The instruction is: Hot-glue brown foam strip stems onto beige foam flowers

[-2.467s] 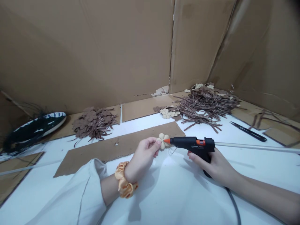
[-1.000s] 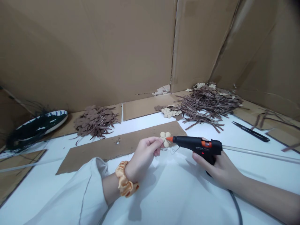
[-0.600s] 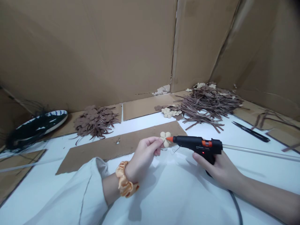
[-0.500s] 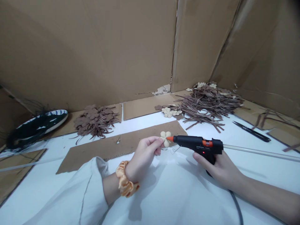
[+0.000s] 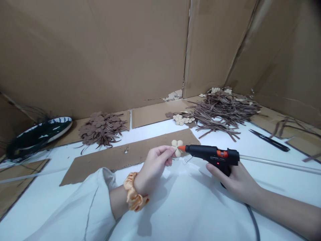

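Between thumb and fingers, my left hand (image 5: 156,164) pinches one petal of a cream flower cut-out (image 5: 177,152). My right hand (image 5: 239,182) is wrapped round the grip of a black glue gun (image 5: 208,153) with a lit red light. The gun's orange nozzle is at the flower's centre; whether it touches cannot be made out. A clear glue stick (image 5: 273,162) sticks out from the gun's back. Below the two hands lies the white tabletop (image 5: 185,207). A cardboard strip (image 5: 110,162) lies behind the left hand.
Brown flowers (image 5: 100,125) with stems are heaped at back left, beside a plate (image 5: 65,124) of dark thread. A pile of brown strips (image 5: 223,108) and cream flowers (image 5: 180,119) lie at back right. Black snips (image 5: 269,140) rest at right. Cardboard walls (image 5: 112,57) enclose the table.
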The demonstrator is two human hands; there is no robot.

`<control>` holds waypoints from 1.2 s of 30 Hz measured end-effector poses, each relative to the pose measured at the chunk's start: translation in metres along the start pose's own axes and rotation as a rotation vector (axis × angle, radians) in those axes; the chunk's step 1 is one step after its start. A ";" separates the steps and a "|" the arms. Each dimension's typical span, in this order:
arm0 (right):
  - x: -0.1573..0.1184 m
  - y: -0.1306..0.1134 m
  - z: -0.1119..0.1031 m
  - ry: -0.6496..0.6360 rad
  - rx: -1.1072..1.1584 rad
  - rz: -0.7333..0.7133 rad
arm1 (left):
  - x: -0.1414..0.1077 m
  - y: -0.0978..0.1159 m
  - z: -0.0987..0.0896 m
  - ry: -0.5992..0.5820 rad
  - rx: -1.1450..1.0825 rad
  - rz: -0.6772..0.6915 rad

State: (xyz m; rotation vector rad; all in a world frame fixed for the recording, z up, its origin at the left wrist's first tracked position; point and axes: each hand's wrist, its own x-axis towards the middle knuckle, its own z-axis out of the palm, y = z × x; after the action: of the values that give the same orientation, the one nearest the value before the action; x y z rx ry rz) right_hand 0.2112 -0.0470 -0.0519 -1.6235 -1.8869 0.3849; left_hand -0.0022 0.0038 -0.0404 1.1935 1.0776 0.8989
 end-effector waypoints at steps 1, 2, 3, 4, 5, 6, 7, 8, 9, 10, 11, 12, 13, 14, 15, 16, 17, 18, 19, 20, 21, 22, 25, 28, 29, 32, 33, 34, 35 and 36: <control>0.000 0.000 0.000 0.000 0.004 -0.003 | 0.000 0.000 0.000 0.002 -0.001 0.002; 0.000 0.001 0.000 0.002 0.007 -0.007 | 0.000 0.001 0.000 0.003 -0.004 0.001; 0.000 0.001 0.000 0.006 0.007 -0.011 | -0.001 0.001 0.000 0.003 -0.007 -0.001; -0.001 0.001 0.000 0.011 0.006 -0.014 | -0.001 0.001 0.000 0.004 -0.010 -0.002; -0.001 0.001 0.000 0.016 0.002 -0.015 | -0.001 0.000 0.000 0.004 -0.012 -0.002; -0.001 0.001 0.000 0.016 -0.001 -0.013 | -0.001 0.000 0.000 0.002 -0.014 -0.001; -0.001 0.001 0.001 0.015 -0.004 -0.009 | -0.001 0.000 0.000 0.000 -0.014 0.001; -0.001 0.001 0.001 0.012 -0.006 -0.005 | 0.000 -0.001 0.000 -0.001 -0.013 0.005; -0.001 0.001 0.001 0.010 -0.005 -0.003 | 0.000 -0.001 0.000 -0.002 -0.011 0.007; 0.000 0.001 0.002 0.007 -0.002 -0.002 | 0.000 -0.001 -0.001 -0.004 -0.010 0.007; 0.000 0.001 0.002 0.007 0.003 -0.002 | 0.001 -0.002 -0.001 -0.006 -0.010 0.006; 0.000 0.001 0.002 0.006 0.011 -0.002 | 0.001 -0.002 -0.001 -0.007 -0.010 0.004; 0.000 0.001 0.002 0.006 0.018 -0.003 | 0.001 -0.002 -0.001 -0.008 -0.010 0.004; 0.000 0.001 0.002 0.007 0.024 -0.002 | 0.001 -0.002 -0.001 -0.007 -0.010 0.006; 0.000 0.001 0.002 0.010 0.028 -0.001 | 0.001 -0.002 -0.001 -0.006 -0.008 0.010; 0.000 0.001 0.002 0.010 0.032 0.000 | 0.001 -0.001 0.000 -0.006 -0.006 0.014; 0.000 0.001 0.002 0.007 0.035 0.002 | 0.000 -0.001 0.000 -0.004 -0.004 0.018; 0.000 0.001 0.001 0.004 0.036 0.003 | 0.000 0.000 0.001 -0.002 -0.002 0.020; 0.000 0.001 0.001 0.003 0.035 0.004 | 0.000 0.000 0.001 -0.002 -0.001 0.020; 0.000 0.001 0.001 0.001 0.034 0.004 | -0.001 0.000 0.001 -0.002 -0.002 0.020; 0.000 0.001 0.001 0.001 0.031 0.001 | -0.001 0.001 0.001 -0.002 -0.002 0.018; -0.001 0.001 0.001 0.002 0.026 -0.002 | -0.001 0.001 0.001 0.000 -0.002 0.018; -0.001 0.001 0.001 0.006 0.014 -0.006 | 0.000 0.001 0.000 -0.003 0.000 0.012; 0.000 0.001 0.002 0.013 0.012 0.000 | 0.000 0.001 0.000 -0.003 -0.002 0.012; 0.000 0.001 0.002 0.013 0.014 0.000 | 0.000 0.001 0.000 0.001 -0.004 0.011; 0.000 0.000 0.001 0.002 0.020 -0.006 | -0.001 0.001 0.001 0.017 -0.005 0.007; 0.000 0.000 0.001 0.001 0.022 -0.007 | -0.001 0.001 0.001 0.020 -0.006 0.007; 0.000 0.000 0.000 -0.001 0.024 -0.007 | -0.001 0.001 0.001 0.019 -0.007 0.007; 0.000 -0.001 0.000 -0.003 0.024 -0.005 | -0.001 0.001 0.001 0.017 -0.007 0.007; 0.000 -0.001 0.000 -0.007 0.024 -0.002 | -0.001 0.001 0.001 0.017 -0.008 0.009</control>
State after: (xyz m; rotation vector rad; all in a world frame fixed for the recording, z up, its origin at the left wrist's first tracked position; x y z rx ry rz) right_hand 0.2105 -0.0476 -0.0512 -1.6062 -1.8818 0.4119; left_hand -0.0015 0.0024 -0.0393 1.1872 1.0818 0.9211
